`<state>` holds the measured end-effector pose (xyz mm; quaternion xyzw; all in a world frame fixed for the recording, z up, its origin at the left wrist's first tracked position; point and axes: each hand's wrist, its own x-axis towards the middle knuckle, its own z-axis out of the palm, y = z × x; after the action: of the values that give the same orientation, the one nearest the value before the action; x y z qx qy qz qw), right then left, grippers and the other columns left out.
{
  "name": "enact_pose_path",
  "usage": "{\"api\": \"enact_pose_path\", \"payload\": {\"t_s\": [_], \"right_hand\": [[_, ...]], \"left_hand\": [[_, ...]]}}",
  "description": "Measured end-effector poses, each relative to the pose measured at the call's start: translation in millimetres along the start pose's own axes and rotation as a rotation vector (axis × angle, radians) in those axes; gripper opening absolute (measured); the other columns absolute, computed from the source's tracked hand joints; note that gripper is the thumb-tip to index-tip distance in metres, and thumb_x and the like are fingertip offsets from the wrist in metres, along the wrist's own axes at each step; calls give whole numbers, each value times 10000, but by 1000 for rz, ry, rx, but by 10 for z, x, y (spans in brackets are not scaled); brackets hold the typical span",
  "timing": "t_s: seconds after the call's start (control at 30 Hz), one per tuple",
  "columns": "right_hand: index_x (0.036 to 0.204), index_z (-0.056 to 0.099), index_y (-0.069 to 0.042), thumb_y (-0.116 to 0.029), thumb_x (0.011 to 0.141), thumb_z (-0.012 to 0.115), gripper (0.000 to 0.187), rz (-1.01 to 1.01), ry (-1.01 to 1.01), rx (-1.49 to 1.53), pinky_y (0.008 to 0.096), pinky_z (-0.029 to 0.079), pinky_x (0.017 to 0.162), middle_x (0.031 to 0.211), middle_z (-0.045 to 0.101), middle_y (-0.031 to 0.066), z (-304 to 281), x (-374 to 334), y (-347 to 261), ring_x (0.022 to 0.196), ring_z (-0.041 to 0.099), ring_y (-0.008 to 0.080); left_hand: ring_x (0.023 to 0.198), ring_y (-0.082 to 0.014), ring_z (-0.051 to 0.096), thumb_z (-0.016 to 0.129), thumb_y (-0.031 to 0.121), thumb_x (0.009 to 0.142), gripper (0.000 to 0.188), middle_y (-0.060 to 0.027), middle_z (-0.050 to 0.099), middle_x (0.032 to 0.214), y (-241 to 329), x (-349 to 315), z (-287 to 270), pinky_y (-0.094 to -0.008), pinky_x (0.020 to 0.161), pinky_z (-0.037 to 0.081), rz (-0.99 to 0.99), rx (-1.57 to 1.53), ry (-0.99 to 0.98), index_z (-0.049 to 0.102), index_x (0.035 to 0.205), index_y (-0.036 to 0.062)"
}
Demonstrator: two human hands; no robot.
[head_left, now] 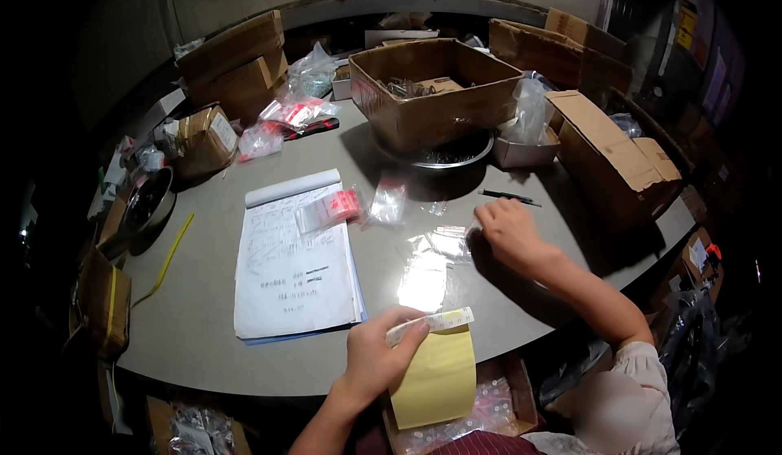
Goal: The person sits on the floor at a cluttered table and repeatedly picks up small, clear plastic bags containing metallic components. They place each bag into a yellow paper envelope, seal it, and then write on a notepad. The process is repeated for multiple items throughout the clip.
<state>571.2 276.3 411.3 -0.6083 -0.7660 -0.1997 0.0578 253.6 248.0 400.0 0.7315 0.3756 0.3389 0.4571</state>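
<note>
My left hand (379, 356), near the table's front edge, pinches a yellow label sheet (433, 382). A strip of white printed labels (450, 319) runs along its top. Farther right, my right hand (513, 233) is low over the table with its fingers curled together. Its fingertips meet the right end of some flat clear plastic bags (446, 245); what they pinch, if anything, I cannot make out. Glare covers part of these bags. Beyond them lie another small clear bag (388, 202) and a bundle of red-and-clear zip bags (330, 209), which rests on a pad of written papers (293, 292).
A black pen (509, 197) lies past my right hand. At the back, a large cardboard box (440, 109) of metal parts sits over a metal bowl (444, 158). An open carton (611, 145) stands right, a yellow strap (165, 263) left. Below the edge is a box of bagged parts (493, 402).
</note>
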Motion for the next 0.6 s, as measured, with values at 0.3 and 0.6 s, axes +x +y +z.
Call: {"api": "enact_pose_path", "payload": {"t_s": [0.3,0.6], "right_hand": [[1098,629,-37,-196,943,775,266,-148,-154,871,430,528,867,1058,649,142,-403,-267,-364,1009,643,344],[1061,620,-45,-60,879,735,216,-332,-99,731,409,519,844,1030,646,124,-709,-262,-847,973,637,328]], "left_hand": [[874,-290,768,795,170,925,177,-138,777,940,-32,1,24,-357,796,581,43,31,47,761,1040,39],[824,-228,769,798,144,928,152,-138,787,908,-5,-37,26,-326,754,583,70,-12,40,789,1012,18]]}}
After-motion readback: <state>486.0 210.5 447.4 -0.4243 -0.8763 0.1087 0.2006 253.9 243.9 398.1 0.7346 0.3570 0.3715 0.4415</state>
